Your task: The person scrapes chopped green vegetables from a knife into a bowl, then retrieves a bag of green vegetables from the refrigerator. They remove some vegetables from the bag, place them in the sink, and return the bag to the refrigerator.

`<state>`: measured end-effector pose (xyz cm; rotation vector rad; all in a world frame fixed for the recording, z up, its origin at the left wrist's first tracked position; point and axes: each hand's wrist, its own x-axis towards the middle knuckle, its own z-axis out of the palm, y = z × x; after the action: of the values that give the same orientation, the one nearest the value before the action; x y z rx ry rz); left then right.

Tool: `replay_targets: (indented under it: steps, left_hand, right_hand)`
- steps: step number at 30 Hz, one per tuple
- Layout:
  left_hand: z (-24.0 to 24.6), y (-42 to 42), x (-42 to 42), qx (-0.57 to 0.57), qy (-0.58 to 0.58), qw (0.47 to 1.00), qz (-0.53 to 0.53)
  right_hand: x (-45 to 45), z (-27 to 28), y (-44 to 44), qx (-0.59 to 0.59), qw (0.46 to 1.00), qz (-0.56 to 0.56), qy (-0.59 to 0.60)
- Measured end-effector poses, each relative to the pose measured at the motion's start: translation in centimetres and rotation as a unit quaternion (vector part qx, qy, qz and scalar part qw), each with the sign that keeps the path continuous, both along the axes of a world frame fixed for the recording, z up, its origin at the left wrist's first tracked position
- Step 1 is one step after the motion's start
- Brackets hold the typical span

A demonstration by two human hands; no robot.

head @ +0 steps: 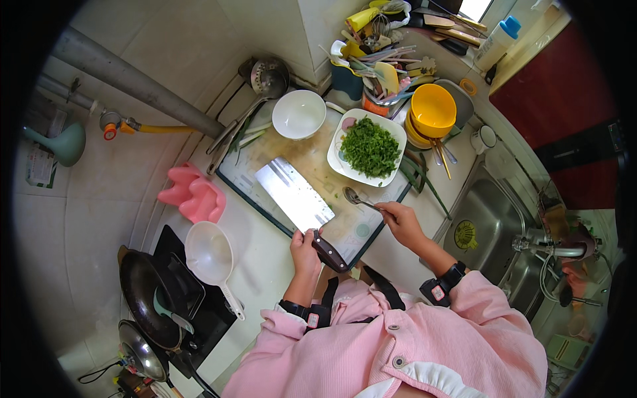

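My left hand grips a cleaver where the dark wooden handle meets the blade. The broad blade is over the cutting board, pointing away and to the left. In my right hand is a metal spoon, pinched by its handle, its bowl above the board. Beyond the spoon, a white square plate holds a heap of chopped green herbs. A white bowl stands at the board's far left. Small green bits cling to the blade and board.
Left of the board are a pink plastic holder, a white strainer and a dark wok. Yellow bowls and green scallion leaves lie to the right, near a steel sink. Utensil containers crowd the back corner.
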<state>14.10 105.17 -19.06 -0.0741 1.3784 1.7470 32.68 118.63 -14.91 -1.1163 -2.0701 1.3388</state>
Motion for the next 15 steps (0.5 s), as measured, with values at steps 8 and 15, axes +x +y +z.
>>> replay_targets:
  steps: [8,15]
  left_hand:
    - [-0.7,1.8,1.0,0.007,-0.018,1.0,0.005]
    - [-0.4,0.9,0.4,0.001,-0.012,1.0,-0.002]
  right_hand:
    - [-0.8,-1.0,0.0,0.011,0.999,-0.009,-0.031]
    - [-1.4,-1.1,-0.2,0.024,0.999,-0.001,-0.035]
